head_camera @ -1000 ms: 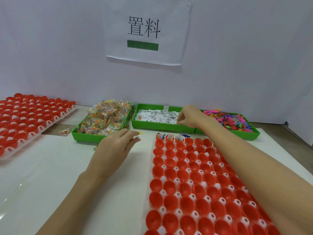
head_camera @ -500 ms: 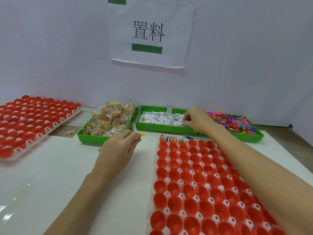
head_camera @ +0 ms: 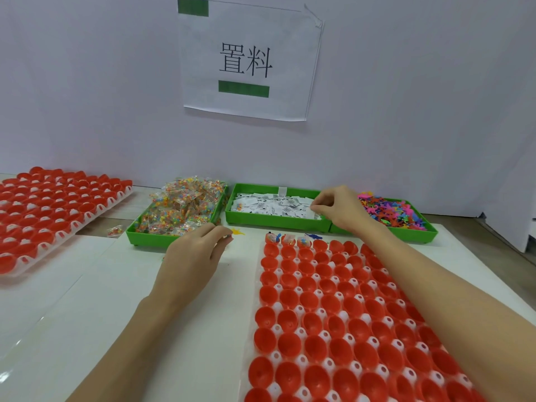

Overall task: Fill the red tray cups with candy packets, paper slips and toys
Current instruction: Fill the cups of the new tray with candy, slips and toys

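Note:
The red cup tray [head_camera: 333, 300] lies in front of me; three cups at its far left corner [head_camera: 287, 241] hold packets and toys. Behind it stand three green trays: candy packets [head_camera: 179, 210], paper slips [head_camera: 269, 203] and colourful toys [head_camera: 391, 211]. My right hand [head_camera: 339, 208] is over the right end of the slip tray, its fingertips pinched on a white paper slip [head_camera: 318, 216]. My left hand [head_camera: 197, 250] rests on the table left of the cup tray with its fingers curled together. Whether it holds anything is hidden. A yellow toy [head_camera: 238, 232] lies by its fingertips.
A second red cup tray [head_camera: 58, 210] lies at the far left. One loose candy packet [head_camera: 114, 231] is on the table beside the candy tray. A paper sign [head_camera: 246, 62] hangs on the white wall behind the trays.
My right hand has shifted slightly right along the slip tray and pinched a slip. My left hand has stayed put. The view has tilted upward.

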`<act>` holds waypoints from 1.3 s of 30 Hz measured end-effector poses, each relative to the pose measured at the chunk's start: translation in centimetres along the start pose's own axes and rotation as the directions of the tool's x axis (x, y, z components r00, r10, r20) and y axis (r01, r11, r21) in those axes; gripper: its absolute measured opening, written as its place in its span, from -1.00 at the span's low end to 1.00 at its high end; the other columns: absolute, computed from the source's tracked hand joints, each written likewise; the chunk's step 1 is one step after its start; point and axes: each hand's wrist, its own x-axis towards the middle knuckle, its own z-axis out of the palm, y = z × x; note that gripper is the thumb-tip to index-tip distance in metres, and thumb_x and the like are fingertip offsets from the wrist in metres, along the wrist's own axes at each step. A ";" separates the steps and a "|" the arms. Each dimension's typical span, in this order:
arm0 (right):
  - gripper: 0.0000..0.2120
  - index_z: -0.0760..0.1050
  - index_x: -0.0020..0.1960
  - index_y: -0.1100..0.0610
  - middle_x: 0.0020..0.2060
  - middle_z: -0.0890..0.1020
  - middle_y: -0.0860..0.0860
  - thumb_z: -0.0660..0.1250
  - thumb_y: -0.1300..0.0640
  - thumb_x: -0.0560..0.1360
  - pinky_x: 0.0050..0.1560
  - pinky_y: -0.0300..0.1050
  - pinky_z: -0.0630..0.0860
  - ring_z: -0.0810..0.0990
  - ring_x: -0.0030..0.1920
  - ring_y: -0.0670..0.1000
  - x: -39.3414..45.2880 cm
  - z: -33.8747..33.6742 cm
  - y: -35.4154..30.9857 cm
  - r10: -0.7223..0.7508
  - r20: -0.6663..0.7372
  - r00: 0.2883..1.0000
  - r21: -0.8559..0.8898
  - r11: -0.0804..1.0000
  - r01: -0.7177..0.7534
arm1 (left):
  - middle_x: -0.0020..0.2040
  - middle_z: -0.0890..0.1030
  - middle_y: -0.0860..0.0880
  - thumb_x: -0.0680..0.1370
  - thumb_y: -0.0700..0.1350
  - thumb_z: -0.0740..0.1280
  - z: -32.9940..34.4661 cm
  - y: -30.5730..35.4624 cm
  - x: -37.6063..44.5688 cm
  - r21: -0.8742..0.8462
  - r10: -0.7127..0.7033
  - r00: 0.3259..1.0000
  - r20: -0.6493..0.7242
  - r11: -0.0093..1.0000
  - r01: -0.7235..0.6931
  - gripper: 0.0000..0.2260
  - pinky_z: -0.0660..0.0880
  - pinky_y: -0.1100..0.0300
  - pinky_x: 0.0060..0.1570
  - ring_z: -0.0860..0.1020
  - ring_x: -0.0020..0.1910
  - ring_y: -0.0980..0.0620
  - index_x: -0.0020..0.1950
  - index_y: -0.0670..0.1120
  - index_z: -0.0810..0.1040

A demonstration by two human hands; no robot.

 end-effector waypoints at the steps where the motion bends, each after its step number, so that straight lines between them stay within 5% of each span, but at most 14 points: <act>1: -0.88 0.70 0.06 0.19 -0.06 0.72 0.05 0.46 0.19 0.55 -0.05 -0.25 0.50 0.62 -0.10 -0.06 -0.1 -0.1 0.1 0.010 0.005 1.000 0.022 1.000 -0.010 | -0.12 0.70 -0.10 0.54 -0.27 0.50 0.1 0.0 0.0 -0.015 -0.011 1.000 -0.004 1.000 0.011 -0.94 0.57 0.00 -0.36 0.59 -0.34 -0.21 0.00 -0.20 0.71; 8: -0.80 0.69 0.16 0.19 0.15 0.69 0.09 0.34 0.29 0.60 0.19 -0.14 0.53 0.61 0.13 0.01 -0.7 -0.3 0.8 0.027 0.062 0.998 -0.008 1.000 -0.026 | -0.09 0.70 -0.08 0.55 -0.25 0.50 0.2 -0.1 -0.3 -0.047 -0.069 0.998 0.013 0.996 0.070 -0.93 0.55 0.01 -0.27 0.59 -0.30 -0.18 0.01 -0.18 0.72; 16: -0.84 0.67 0.11 0.23 -0.03 0.72 0.09 0.35 0.20 0.63 -0.15 -0.28 0.46 0.60 -0.12 -0.04 -0.4 0.4 0.7 -0.004 -0.030 1.000 -0.130 0.992 0.001 | -0.12 0.70 -0.06 0.55 -0.23 0.50 0.6 -0.2 -0.3 -0.074 -0.079 0.997 0.010 0.994 0.080 -0.95 0.57 0.00 -0.27 0.57 -0.34 -0.15 -0.01 -0.16 0.72; 20: -0.81 0.61 0.09 0.26 -0.17 0.68 0.09 0.27 0.18 0.66 -0.08 -0.03 0.56 0.60 -0.25 0.00 -0.4 0.7 0.8 -0.005 -0.059 0.998 -0.219 0.976 -0.008 | -0.14 0.70 -0.02 0.52 -0.23 0.53 1.0 -0.4 -0.4 -0.074 -0.087 0.996 0.001 0.993 0.087 -0.95 0.57 0.03 -0.30 0.56 -0.36 -0.10 -0.04 -0.13 0.72; 27: -0.88 0.62 0.05 0.20 -0.13 0.67 0.03 0.31 0.20 0.63 -0.05 -0.13 0.57 0.62 -0.14 -0.02 -1.0 0.2 0.0 -0.032 -0.169 0.985 -0.100 0.995 0.016 | -0.25 0.71 0.06 0.52 -0.20 0.53 1.0 -0.1 -0.3 -0.207 -0.180 0.984 -0.010 0.963 0.174 -0.94 0.61 0.04 -0.30 0.60 -0.41 0.02 -0.03 -0.10 0.73; 30: -0.92 0.60 0.04 0.18 -0.23 0.67 -0.01 0.33 0.20 0.63 -0.22 -0.26 0.55 0.63 -0.33 -0.16 -2.1 -0.8 -1.0 0.001 -0.211 0.977 0.055 0.998 0.011 | -0.25 0.74 0.07 0.53 -0.17 0.52 0.8 1.2 0.2 -0.512 -0.380 0.920 0.099 0.773 0.374 -0.95 0.64 0.19 -0.23 0.69 -0.36 0.06 -0.02 -0.06 0.73; 33: -0.93 0.60 0.04 0.14 -0.28 0.67 0.01 0.33 0.21 0.64 -0.34 -0.27 0.52 0.56 -0.49 -0.19 -4.4 -1.8 -2.3 0.041 -0.175 0.984 0.229 0.974 0.000 | -0.17 0.76 -0.06 0.53 -0.18 0.50 0.1 3.0 0.7 -0.728 -0.420 0.867 0.268 0.501 0.468 -0.93 0.62 0.28 -0.16 0.73 -0.23 -0.07 0.00 -0.08 0.75; 39: -0.85 0.68 0.07 0.04 -0.18 0.72 -0.08 0.41 0.23 0.58 -0.18 -0.28 0.60 0.66 -0.28 -0.18 -11.5 -3.4 -5.4 -0.047 -0.021 0.999 0.376 0.925 0.051 | -0.05 0.76 -0.18 0.54 -0.14 0.43 -1.2 6.6 1.0 -0.816 -0.316 0.849 0.424 0.273 0.509 -0.80 0.63 0.22 -0.02 0.74 -0.08 -0.16 0.10 -0.22 0.64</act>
